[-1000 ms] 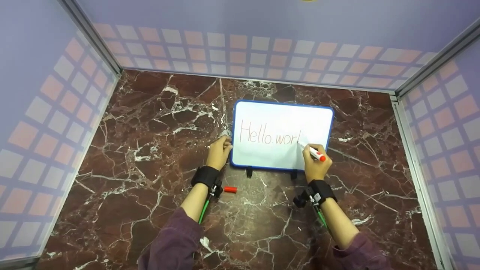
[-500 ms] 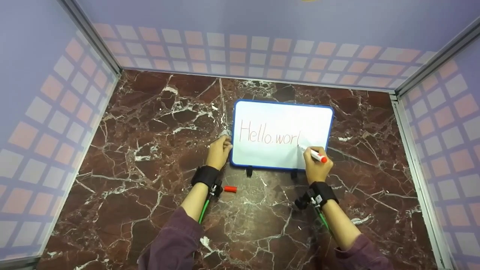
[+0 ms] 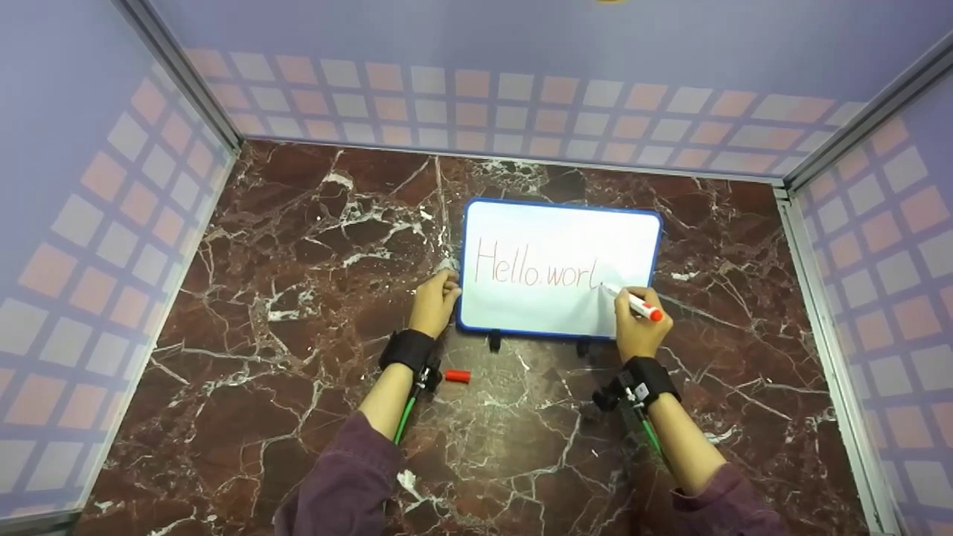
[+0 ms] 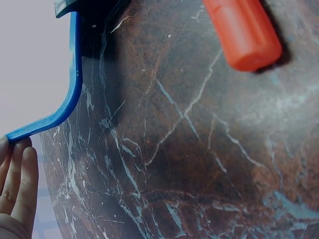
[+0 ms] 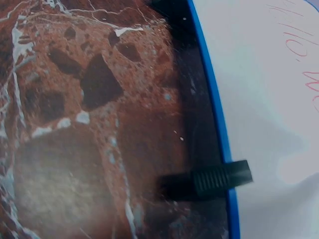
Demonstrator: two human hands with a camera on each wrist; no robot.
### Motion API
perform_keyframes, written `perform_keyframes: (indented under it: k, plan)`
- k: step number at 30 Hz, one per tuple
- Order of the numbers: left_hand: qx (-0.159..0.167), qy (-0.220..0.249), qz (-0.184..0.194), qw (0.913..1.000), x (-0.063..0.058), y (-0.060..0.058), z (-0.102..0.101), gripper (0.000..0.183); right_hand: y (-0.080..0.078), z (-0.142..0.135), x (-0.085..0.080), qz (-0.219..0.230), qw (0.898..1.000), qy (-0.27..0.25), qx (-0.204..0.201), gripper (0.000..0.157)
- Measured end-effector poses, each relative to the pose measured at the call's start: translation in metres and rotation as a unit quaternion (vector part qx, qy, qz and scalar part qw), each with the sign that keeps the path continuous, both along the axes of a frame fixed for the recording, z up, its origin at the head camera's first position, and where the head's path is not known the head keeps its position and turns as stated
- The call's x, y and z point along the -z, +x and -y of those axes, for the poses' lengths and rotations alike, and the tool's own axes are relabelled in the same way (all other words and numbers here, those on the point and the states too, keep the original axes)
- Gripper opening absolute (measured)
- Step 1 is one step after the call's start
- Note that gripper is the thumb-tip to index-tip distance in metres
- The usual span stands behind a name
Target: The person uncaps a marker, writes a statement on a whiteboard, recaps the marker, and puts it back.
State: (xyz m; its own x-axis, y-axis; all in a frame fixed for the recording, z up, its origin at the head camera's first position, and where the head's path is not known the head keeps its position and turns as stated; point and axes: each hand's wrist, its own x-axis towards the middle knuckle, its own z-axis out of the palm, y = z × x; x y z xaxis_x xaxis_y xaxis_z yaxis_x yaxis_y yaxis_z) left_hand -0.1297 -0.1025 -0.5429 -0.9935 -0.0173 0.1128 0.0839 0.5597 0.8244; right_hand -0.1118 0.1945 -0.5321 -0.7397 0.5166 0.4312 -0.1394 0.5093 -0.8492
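A whiteboard (image 3: pixel 532 313) with a blue frame carries thin red writing, "Hello.worl". My right hand (image 3: pixel 644 331) grips a white marker (image 3: pixel 639 304) with a red end, its tip at the board just right of the last letter. At the board's left side, my left hand (image 3: pixel 434 305) holds the frame. Fingers (image 4: pixel 22 184) meet the blue edge near its corner in the left wrist view. The right hand itself is outside the right wrist view, which shows the whiteboard (image 5: pixel 259 124) and a black clip (image 5: pixel 222 179) on its edge.
A red marker cap (image 3: pixel 457 376) lies on the brown marbled surface (image 3: pixel 514 432) below the board, close to the left wrist camera. Two black clips sit on the board's lower edge. Panels with pink and white squares (image 3: pixel 473 114) enclose the back and sides.
The right hand dips slightly, then shifts right with the marker. The last letter's stroke has grown downward and gained a curve at its foot. Left hand, board and cap stay put.
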Motion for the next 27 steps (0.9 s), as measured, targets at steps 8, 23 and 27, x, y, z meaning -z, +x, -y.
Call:
perform_keyframes:
  k: [8,23,27]
  plan:
    - [0.003,0.011,-0.003,0.9999,0.0010,-0.0002,0.0014,0.020,-0.0025,-0.0066,-0.0005,0.001,1.000,-0.016,0.009,0.009]
    - [0.000,0.005,0.004,1.0000,-0.0003,0.0001,0.0006,0.019,-0.0062,-0.0047,0.0003,0.010,1.000,-0.027,-0.003,0.010]
    - [-0.001,0.008,0.003,1.0000,-0.0003,-0.0001,0.0003,0.019,-0.0053,-0.0050,0.0025,0.011,1.000,-0.023,-0.007,0.008]
